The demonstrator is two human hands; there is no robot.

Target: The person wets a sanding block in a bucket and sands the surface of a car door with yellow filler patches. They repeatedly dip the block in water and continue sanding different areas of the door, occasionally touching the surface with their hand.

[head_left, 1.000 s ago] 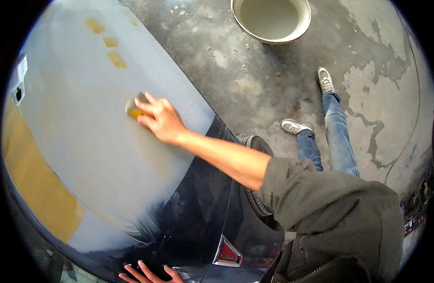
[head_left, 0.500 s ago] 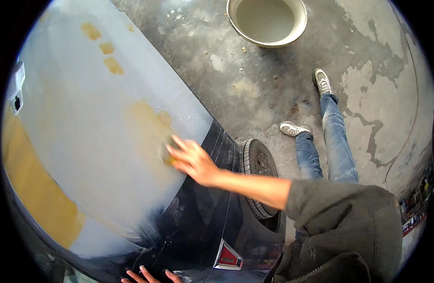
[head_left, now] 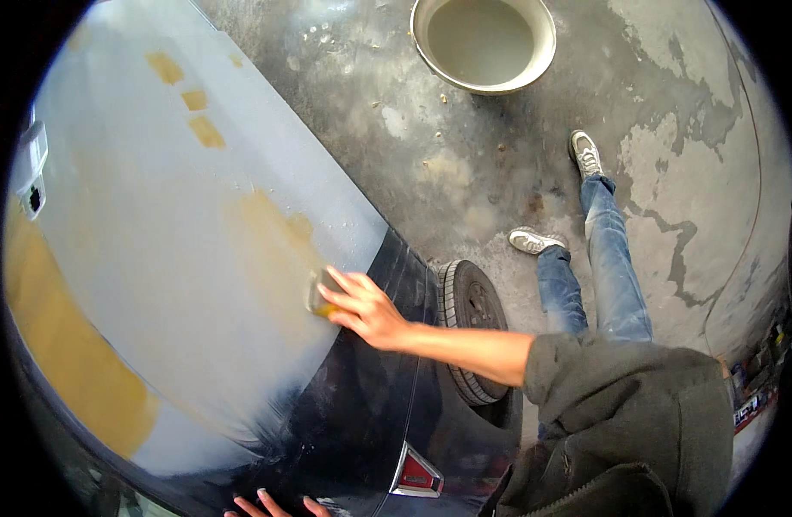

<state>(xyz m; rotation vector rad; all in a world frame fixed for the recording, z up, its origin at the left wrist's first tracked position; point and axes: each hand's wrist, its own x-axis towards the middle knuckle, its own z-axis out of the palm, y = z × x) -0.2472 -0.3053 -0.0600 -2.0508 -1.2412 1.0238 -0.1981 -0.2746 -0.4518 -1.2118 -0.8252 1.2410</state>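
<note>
My right hand (head_left: 367,308) presses a small greyish sanding pad (head_left: 319,295), with a yellowish lower edge, against a car body panel (head_left: 198,284). Its fingers are bent over the pad and the thumb lies along the lower side. Pale grey primer coats the panel, with tan filler patches (head_left: 271,220) and water drops near the pad. At the bottom edge, the spread fingertips of my left hand (head_left: 271,506) rest on the car's dark paintwork (head_left: 361,401); the rest of that hand is cut off.
Past the panel, a wide pale basin (head_left: 548,53) of cloudy water stands on the stained concrete floor (head_left: 370,129). A wheel (head_left: 475,302) lies below my right forearm. A red lamp (head_left: 417,474) and a door handle (head_left: 34,164) are on the car.
My right hand has slid the pad a little down and to the right across the primer. My left hand stays nearly where it was.
</note>
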